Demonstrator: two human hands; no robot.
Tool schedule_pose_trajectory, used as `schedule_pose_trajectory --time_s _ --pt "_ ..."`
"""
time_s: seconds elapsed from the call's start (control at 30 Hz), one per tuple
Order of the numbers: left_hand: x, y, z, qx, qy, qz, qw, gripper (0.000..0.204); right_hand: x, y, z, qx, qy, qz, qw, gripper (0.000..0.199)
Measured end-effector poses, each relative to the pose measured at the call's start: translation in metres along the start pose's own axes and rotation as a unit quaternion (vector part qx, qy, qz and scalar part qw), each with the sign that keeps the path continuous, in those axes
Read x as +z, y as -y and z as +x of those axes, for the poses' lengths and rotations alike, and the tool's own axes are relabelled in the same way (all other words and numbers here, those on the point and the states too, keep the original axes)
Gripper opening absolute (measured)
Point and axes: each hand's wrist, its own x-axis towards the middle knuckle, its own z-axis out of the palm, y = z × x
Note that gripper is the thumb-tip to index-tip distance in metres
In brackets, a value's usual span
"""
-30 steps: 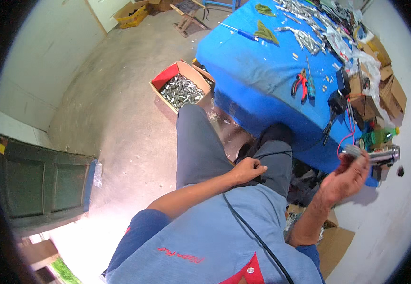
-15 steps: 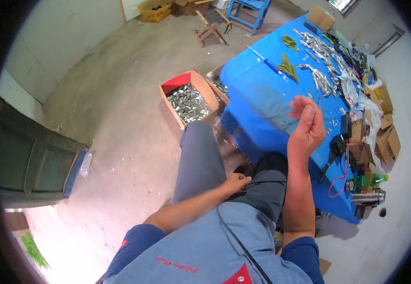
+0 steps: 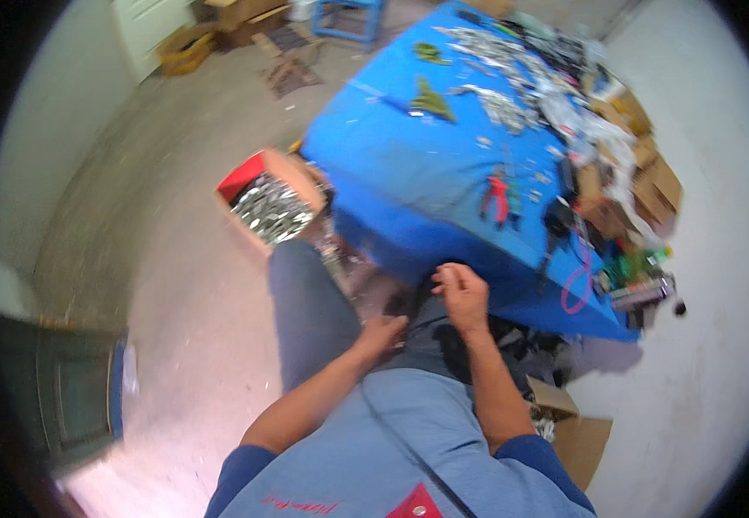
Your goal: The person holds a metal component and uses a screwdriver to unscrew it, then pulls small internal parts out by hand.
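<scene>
Over my lap, my left hand [image 3: 381, 335] is closed, its fingers curled at a black cable [image 3: 409, 449] that runs down my shirt front. Just right of it, near the front side of the blue-covered table [image 3: 392, 186], is my right hand [image 3: 463, 295]. Its fingers are bent together, and whatever they may hold is too blurred to make out. Red-handled pliers [image 3: 497, 200] lie on the cloth beyond my right hand, with a teal-handled tool [image 3: 514, 205] beside them.
An open carton [image 3: 235, 177] full of small metal pieces stands on the floor by my left knee. Silvery parts [image 3: 495, 52], green cloth pieces [image 3: 431, 102] and plastic bags [image 3: 564, 112] cover the table's far side. A bottle [image 3: 646, 259] lies at the right corner, and an open box [image 3: 586, 449] stands at lower right.
My right hand has come down from above the table to beside my left hand over my lap. The whole view has shifted, and the pliers now show.
</scene>
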Motion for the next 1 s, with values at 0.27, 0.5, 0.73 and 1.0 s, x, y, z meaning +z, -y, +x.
schedule_pose_trajectory --time_s 0.27,0.5,0.73,1.0 --pt "0.001 0.016 0.019 -0.01 -0.002 -0.028 1.0 0.024 -0.056 -0.013 0.017 -0.039 -0.036 -0.029 0.998 0.02" --pt "-0.009 0.014 0.016 -0.03 -0.003 0.012 0.999 0.025 -0.111 0.013 0.067 -0.09 -0.139 -0.085 0.983 0.02" --pt "-0.004 0.006 0.008 -0.049 -0.032 -0.015 0.998 0.022 -0.14 0.032 0.151 -0.121 -0.164 -0.186 0.961 0.024" --pt "-0.008 0.013 0.033 -0.078 -0.051 -0.037 0.995 0.028 -0.146 -0.024 0.288 -0.084 -0.17 -0.242 0.952 0.022"
